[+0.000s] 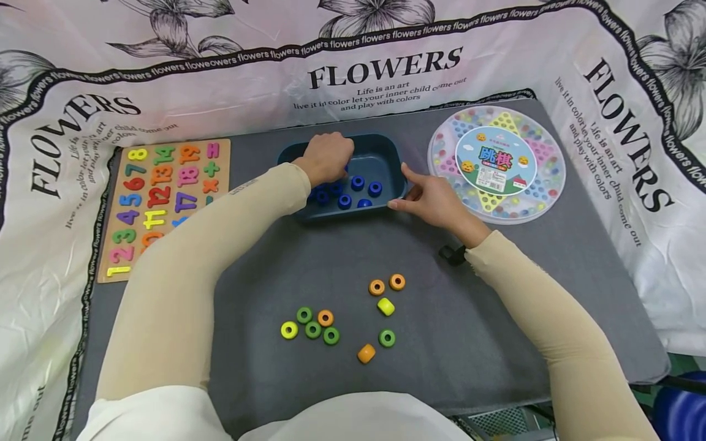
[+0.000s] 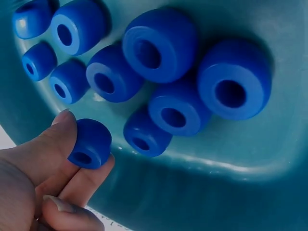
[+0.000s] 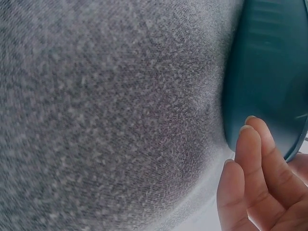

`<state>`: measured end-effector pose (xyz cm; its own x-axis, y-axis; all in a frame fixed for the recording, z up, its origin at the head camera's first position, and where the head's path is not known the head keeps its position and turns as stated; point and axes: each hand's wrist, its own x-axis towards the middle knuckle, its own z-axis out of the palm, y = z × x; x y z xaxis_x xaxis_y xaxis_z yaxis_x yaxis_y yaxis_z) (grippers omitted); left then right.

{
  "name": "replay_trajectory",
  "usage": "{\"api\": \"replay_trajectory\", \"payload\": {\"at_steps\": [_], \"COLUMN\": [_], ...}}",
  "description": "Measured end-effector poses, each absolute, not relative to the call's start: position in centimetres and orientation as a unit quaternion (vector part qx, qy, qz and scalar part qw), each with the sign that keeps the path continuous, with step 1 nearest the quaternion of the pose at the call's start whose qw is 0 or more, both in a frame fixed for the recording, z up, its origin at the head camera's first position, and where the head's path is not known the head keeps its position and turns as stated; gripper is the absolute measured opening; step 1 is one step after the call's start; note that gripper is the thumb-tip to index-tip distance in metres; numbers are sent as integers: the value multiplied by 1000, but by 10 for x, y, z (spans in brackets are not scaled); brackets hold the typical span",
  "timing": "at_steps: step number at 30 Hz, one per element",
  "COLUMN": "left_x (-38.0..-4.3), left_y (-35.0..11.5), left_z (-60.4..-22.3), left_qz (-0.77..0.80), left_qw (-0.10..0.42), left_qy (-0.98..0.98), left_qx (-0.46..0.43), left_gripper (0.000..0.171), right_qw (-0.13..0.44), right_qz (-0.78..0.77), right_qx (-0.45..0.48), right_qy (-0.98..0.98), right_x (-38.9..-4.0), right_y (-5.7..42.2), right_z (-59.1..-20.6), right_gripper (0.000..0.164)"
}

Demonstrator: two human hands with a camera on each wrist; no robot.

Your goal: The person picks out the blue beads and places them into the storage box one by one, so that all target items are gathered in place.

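At the back of the table stands a dark teal tray [image 1: 380,150] with several blue beads [image 1: 357,182] inside. My left hand [image 1: 329,158] reaches over its left half. In the left wrist view the thumb and fingers pinch one blue bead [image 2: 91,143], its hole facing the camera, near the tray's wall; other blue beads [image 2: 236,79] lie grouped on the tray floor. My right hand [image 1: 429,199] holds the tray's front right corner, thumb along the front side and fingers at the right side. The right wrist view shows its fingers [image 3: 250,149] against the tray's outer wall.
Nearer my body lie loose green [image 1: 387,338], orange [image 1: 377,287] and yellow [image 1: 289,330] beads. A wooden number board [image 1: 113,245] is at the left, partly behind my left arm. A round marble game box [image 1: 496,162] lies right of the tray. Printed cloth [image 1: 386,92] hangs behind.
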<state>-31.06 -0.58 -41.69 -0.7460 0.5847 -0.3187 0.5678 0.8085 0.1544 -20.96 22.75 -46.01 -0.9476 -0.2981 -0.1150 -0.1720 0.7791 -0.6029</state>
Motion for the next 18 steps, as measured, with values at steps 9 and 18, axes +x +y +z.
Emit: {"api": "replay_trajectory", "payload": {"at_steps": [9, 18], "left_x": [-311, -312], "left_y": [1, 3], "left_z": [-414, -421], "left_qz": [15, 21], "left_qw": [179, 176], "left_qy": [932, 933], "left_qx": [313, 312], "left_gripper": [22, 17], "right_qw": [104, 101], "right_qz": [-309, -305], "right_qx": [-124, -127], "right_qy": [937, 939], "right_x": [-210, -210], "right_y": [229, 229], "right_z": [-463, -460], "right_gripper": [89, 89]}}
